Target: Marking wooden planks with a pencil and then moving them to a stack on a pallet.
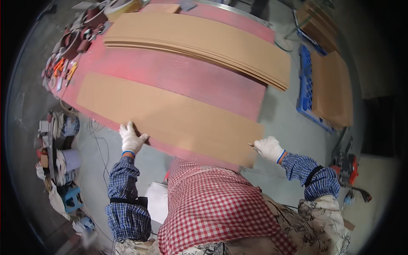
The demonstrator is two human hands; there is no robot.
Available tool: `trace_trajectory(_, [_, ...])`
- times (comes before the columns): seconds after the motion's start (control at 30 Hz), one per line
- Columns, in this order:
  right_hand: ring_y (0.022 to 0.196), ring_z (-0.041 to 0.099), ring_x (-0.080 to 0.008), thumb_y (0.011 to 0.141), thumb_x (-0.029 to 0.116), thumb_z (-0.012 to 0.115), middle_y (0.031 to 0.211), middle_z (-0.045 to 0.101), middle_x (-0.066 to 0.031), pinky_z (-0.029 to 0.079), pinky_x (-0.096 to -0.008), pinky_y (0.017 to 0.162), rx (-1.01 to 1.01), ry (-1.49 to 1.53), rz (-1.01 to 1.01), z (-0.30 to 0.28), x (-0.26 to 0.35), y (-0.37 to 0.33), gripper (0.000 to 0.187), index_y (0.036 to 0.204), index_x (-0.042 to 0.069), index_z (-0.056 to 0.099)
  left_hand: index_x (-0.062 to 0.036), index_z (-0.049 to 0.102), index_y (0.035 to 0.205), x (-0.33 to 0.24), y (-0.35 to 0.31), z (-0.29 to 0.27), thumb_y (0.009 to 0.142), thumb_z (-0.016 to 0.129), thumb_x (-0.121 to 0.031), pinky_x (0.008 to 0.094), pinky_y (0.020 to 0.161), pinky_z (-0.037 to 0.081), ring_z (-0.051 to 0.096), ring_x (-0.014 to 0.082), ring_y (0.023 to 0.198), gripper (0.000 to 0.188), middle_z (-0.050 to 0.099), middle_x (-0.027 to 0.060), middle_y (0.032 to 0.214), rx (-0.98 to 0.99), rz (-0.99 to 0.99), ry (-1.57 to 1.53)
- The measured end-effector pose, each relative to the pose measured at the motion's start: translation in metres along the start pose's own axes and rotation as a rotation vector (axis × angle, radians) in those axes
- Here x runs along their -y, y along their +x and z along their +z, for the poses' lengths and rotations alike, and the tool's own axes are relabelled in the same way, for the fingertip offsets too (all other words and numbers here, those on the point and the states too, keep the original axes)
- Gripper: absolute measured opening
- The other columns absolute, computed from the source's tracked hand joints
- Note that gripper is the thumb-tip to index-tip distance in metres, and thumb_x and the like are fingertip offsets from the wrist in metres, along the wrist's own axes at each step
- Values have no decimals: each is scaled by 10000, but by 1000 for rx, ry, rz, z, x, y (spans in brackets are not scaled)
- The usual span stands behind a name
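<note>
A long brown board [170, 117] lies flat on the red ribbed table [182, 76], along its near edge. My left hand [131, 138], in a white glove, grips the board's near edge toward its left end. Also gloved, my right hand [268, 148] holds the board's near right corner, which juts past the table edge. A stack of several similar brown boards [199, 40] rests across the far side of the table, apart from both hands.
Pliers, tape rolls and small tools [68, 55] crowd the table's far left end. A blue pallet [308, 97] with more brown boards [333, 87] stands on the floor at right. Rolls and clutter [59, 157] sit on the floor at left; a red machine [346, 165] is at lower right.
</note>
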State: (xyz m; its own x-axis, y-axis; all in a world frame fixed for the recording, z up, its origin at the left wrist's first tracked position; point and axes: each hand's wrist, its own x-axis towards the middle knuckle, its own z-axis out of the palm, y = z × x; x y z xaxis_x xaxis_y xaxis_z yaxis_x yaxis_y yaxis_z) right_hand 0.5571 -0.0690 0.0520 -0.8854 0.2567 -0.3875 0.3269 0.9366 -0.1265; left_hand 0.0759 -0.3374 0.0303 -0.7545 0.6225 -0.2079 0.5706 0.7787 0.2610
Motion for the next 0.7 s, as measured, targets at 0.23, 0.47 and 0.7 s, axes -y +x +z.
trace_trajectory(0.23, [569,645,-311,895,212,556,613,627,-132,490,-460,539,-145,57,-130,-38,46,88,156,822,75,558,-22,414,1370,-32,-19,-16,651,846,-310,504,1107,333,266,503,1351,887,304,304,1410,-6,-81,-86])
trace_trajectory(0.47, [612,656,-364,900,233,553,679,653,-177,506,-492,582,-52,48,-138,-110,138,205,190,827,58,567,-9,349,1446,-49,-61,-35,677,839,-325,501,1148,265,168,529,1400,965,178,349,1495,91,-117,-190])
trace_trajectory(0.7, [701,677,-375,908,241,545,752,680,-184,524,-495,628,-109,27,-133,-185,239,313,191,874,63,606,-11,377,1434,-66,-131,-53,723,787,-392,549,1143,216,174,531,1399,905,217,375,1474,114,33,-318])
